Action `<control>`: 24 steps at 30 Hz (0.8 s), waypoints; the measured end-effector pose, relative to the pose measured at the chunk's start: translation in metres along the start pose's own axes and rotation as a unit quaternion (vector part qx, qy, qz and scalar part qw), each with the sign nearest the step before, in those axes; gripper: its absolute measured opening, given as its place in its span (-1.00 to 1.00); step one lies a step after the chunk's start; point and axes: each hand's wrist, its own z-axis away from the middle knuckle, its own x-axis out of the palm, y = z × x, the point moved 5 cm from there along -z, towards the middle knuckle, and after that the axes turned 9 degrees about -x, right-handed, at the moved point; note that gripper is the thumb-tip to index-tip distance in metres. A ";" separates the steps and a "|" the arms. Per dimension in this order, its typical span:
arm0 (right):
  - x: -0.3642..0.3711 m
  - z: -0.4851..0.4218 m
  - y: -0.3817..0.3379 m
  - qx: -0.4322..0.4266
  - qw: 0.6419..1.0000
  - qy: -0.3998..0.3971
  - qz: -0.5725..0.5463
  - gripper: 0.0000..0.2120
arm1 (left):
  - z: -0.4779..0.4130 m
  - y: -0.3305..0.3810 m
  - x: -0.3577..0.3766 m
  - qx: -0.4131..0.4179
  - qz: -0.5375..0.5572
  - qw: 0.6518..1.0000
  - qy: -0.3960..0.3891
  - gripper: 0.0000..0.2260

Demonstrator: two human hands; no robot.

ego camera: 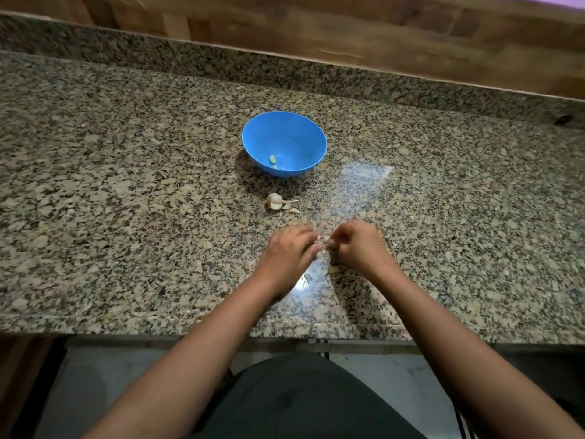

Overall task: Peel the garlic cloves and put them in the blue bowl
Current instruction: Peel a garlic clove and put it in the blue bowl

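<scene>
Granite countertop (126,185) filled most of the head view, speckled tan and black, with a low granite backsplash (95,42) behind it and wood panelling (348,26) above that. One glare patch (364,179) sat on the stone, right of the bowl

blue bowl (294,134) stood upright mid-counter, well beyond the hands. Inside, low on its left side: one peeled clove (273,159), pale yellow-green, plus a smaller pale bit just below it, too small to identify

garlic bulb (274,201) lay on the counter just in front of the bowl, not touching it, between bowl and hands. Two papery skin scraps (294,211) lay right beside the bulb, on its right

Both hands were over the counter near its front edge, knuckles up, fingertips meeting at a small pale garlic clove (324,240)
- right hand (357,245): fingers curled in, tips pinching the clove
- left hand (289,251): motion-blurred, fingers reaching onto the same clove; pinching or only touching, could not tell
- clove itself was blurred, so how much skin was on it was unreadable

Bare forearms (221,327) ran in from the bottom edge; a dark garment (300,400) showed below the counter's front edge
</scene>
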 end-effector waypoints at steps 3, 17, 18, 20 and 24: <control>0.002 -0.005 -0.004 -0.011 0.997 -0.016 0.077 -0.86 | 0.004 -0.003 0.009 0.029 -0.094 0.995 -0.005 -0.58; 0.013 0.009 0.013 0.086 0.975 0.028 -0.204 -0.92 | -0.006 -0.002 -0.002 -0.023 0.120 0.992 0.026 -0.76; 0.015 0.014 0.014 0.110 0.952 0.038 -0.283 -0.92 | -0.007 0.000 -0.005 -0.035 0.158 0.987 0.016 -0.80; 0.018 0.022 0.013 0.127 0.914 0.053 -0.382 -0.92 | -0.006 0.005 -0.010 -0.073 0.248 0.966 -0.024 -0.87; 0.011 0.025 0.014 0.110 0.899 0.080 -0.416 -0.87 | -0.011 0.008 -0.011 -0.098 0.301 0.946 -0.069 -0.94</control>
